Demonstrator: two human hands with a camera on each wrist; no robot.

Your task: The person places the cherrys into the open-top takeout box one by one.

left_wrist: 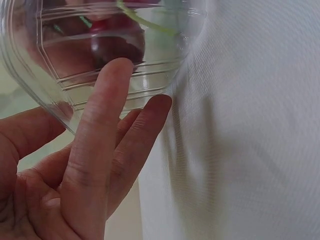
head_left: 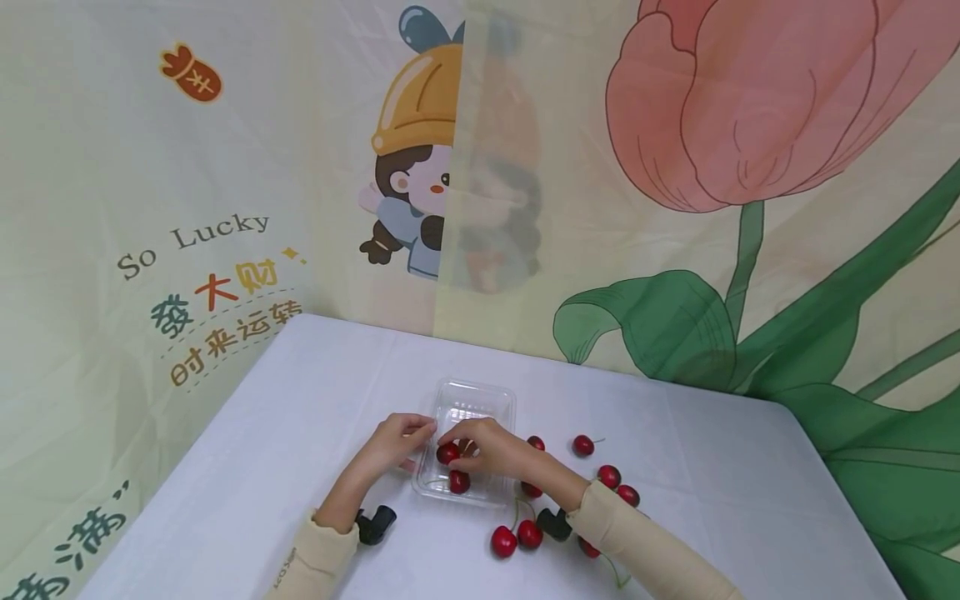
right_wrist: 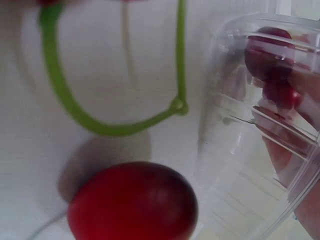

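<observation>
A clear plastic container (head_left: 476,390) stands on the white table, with cherries in its near left part. My left hand (head_left: 393,442) holds its left wall; in the left wrist view the fingers (left_wrist: 102,115) lie along the ribbed plastic from outside. Inside the container, my right hand (head_left: 487,446) pinches a dark red cherry (head_left: 447,452) between fingertips and thumb. Just below it sits another cherry (head_left: 459,482). Through the wall, the left wrist view shows a cherry (left_wrist: 117,45) and a green stem (left_wrist: 145,21).
Right of the container, several loose cherries lie on the white tablecloth (head_left: 720,500), among them a pair (head_left: 503,542) joined by stems and a single one (head_left: 582,446) farther back. My right forearm (head_left: 645,542) passes over some. A printed curtain (head_left: 525,317) hangs behind the table.
</observation>
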